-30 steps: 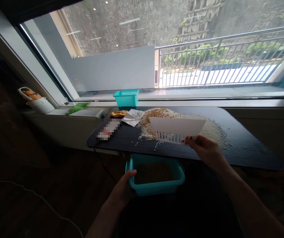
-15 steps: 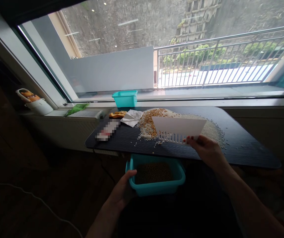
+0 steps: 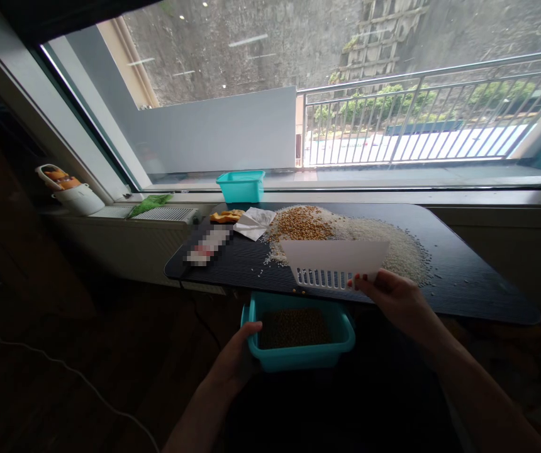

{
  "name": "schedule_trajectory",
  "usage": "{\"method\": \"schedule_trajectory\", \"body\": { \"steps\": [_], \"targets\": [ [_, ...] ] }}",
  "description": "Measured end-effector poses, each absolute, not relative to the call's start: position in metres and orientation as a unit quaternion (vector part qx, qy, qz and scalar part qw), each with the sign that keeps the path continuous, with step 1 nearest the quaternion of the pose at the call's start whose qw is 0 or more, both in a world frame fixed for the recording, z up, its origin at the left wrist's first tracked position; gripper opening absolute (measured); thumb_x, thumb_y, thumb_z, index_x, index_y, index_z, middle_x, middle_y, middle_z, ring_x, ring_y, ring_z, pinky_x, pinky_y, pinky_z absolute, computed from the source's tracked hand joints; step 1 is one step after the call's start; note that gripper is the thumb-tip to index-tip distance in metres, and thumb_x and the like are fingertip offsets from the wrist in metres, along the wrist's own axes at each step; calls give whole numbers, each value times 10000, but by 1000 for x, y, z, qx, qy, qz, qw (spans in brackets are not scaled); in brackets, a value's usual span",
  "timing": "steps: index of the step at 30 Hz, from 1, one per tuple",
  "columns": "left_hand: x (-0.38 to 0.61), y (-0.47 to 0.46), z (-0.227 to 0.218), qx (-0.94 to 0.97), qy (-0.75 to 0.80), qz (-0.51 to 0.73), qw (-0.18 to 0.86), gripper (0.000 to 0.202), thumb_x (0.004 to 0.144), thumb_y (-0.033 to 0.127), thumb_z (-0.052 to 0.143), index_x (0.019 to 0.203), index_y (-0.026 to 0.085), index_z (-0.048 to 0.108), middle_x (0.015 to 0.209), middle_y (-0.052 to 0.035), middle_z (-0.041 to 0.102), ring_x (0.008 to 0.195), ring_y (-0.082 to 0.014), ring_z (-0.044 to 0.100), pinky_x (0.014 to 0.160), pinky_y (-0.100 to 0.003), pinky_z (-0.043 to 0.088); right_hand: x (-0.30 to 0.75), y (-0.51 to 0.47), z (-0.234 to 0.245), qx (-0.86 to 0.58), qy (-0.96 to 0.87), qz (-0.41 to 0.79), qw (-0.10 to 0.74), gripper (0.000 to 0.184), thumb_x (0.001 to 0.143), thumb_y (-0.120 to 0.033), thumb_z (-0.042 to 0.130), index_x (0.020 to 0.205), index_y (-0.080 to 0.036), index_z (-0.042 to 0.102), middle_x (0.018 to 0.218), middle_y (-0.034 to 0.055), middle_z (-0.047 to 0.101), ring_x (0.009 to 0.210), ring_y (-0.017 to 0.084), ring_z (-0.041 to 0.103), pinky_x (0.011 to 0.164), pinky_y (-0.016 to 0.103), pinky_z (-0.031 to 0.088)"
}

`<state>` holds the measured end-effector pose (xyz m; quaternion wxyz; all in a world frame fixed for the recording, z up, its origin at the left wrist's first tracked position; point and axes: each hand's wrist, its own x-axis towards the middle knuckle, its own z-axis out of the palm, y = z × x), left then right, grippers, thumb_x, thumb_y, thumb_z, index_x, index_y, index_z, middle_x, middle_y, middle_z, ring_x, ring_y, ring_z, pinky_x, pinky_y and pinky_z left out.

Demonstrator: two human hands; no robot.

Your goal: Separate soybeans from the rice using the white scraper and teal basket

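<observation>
My left hand [image 3: 241,352] grips the left wall of a turquoise plastic bin [image 3: 306,363], thumb over the rim. Brownish grains [image 3: 294,328] cover the bin's bottom; it is held just below the table's front edge. My right hand [image 3: 395,296] pinches the lower right corner of a white slotted plastic scraper [image 3: 336,257], its slots facing down. The scraper stands over the near edge of the dark table [image 3: 468,283], in front of the grain pile. Golden kernels [image 3: 303,223] lie on the left of that pile, and white rice-like grains [image 3: 388,245] spread to the right. A couple of kernels drop beneath the slots.
A second turquoise bin [image 3: 241,187] stands at the table's back by the window. To the left lie a white paper [image 3: 254,223], yellow-orange peel-like pieces [image 3: 226,216] and a blurred-out item [image 3: 209,245]. A radiator [image 3: 152,242] holds a green cloth [image 3: 150,204] and a white basket [image 3: 79,198].
My right hand has drawn the scraper toward me, from the pile to the table's front edge. My left hand and its bin have stayed nearly in place.
</observation>
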<state>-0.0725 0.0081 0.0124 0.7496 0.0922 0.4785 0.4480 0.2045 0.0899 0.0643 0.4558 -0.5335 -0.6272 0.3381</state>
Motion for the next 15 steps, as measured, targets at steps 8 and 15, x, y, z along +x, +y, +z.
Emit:
{"method": "schedule_trajectory", "body": {
  "steps": [8, 15],
  "targets": [
    [-75, 8, 13, 102, 485, 445, 746, 460, 728, 315, 600, 1141, 128, 522, 1008, -100, 645, 926, -245, 607, 750, -330, 494, 192, 82, 63, -507, -618, 394, 454, 314, 641, -483, 665, 765, -195, 688, 776, 46, 706, 734, 211, 652, 685, 295, 524],
    [-76, 8, 11, 94, 490, 454, 738, 413, 723, 309, 608, 1090, 131, 541, 997, -88, 644, 887, -230, 617, 722, -317, 503, 182, 107, 64, -504, -569, 372, 533, 284, 647, -462, 665, 711, -185, 651, 742, 50, 701, 760, 212, 655, 764, 337, 502]
  ]
}}
